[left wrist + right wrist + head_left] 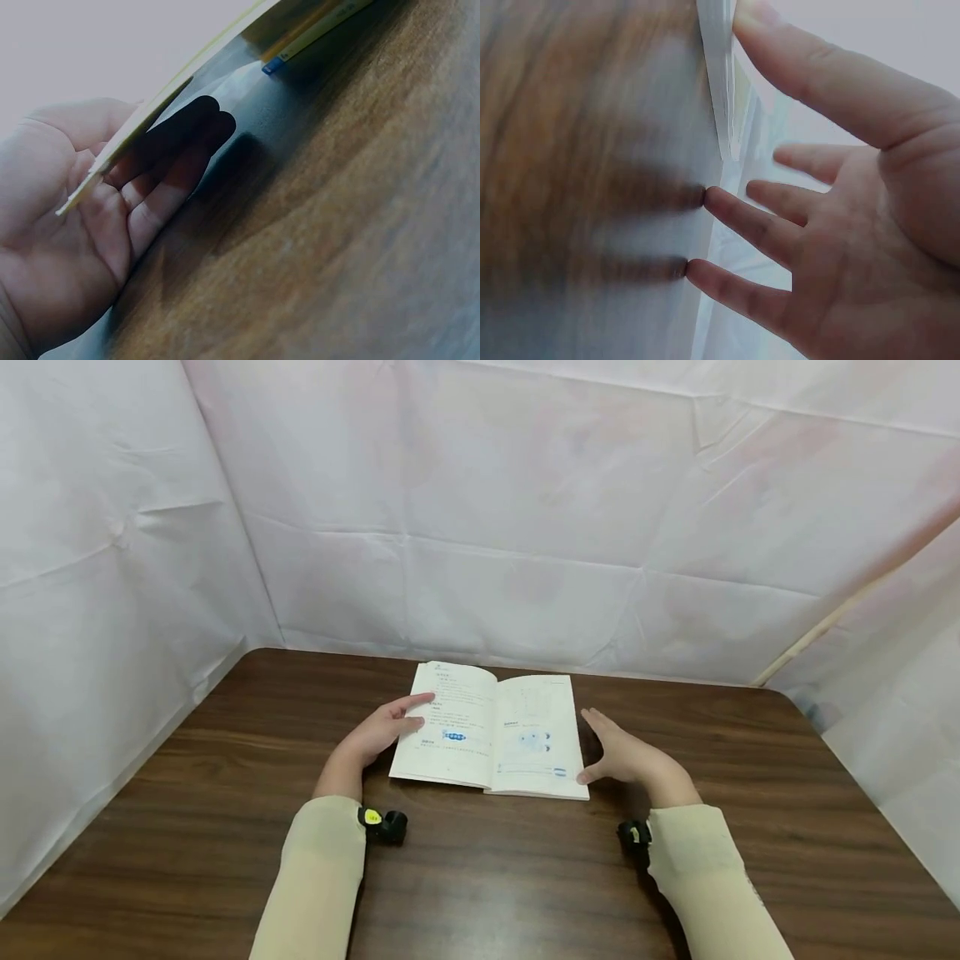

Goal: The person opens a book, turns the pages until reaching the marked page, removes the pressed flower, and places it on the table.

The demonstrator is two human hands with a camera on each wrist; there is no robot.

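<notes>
From the head view we've got an open book (491,735) lying flat near the middle of the table (225,827), with the left hand (378,735) at its left edge, thumb resting on top of the left page, and the right hand (626,756) just beside the right edge, fingers loosely spread and thumb at the lower right corner. Left wrist view shows us the left hand (82,225) gripping the book's left side (142,124), fingers tucked underneath, thumb over the edge. Right wrist view is blurry, but the right hand (855,225) looks spread out, thumb on the page edges (720,90), fingertips touching the book without gripping it.
</notes>
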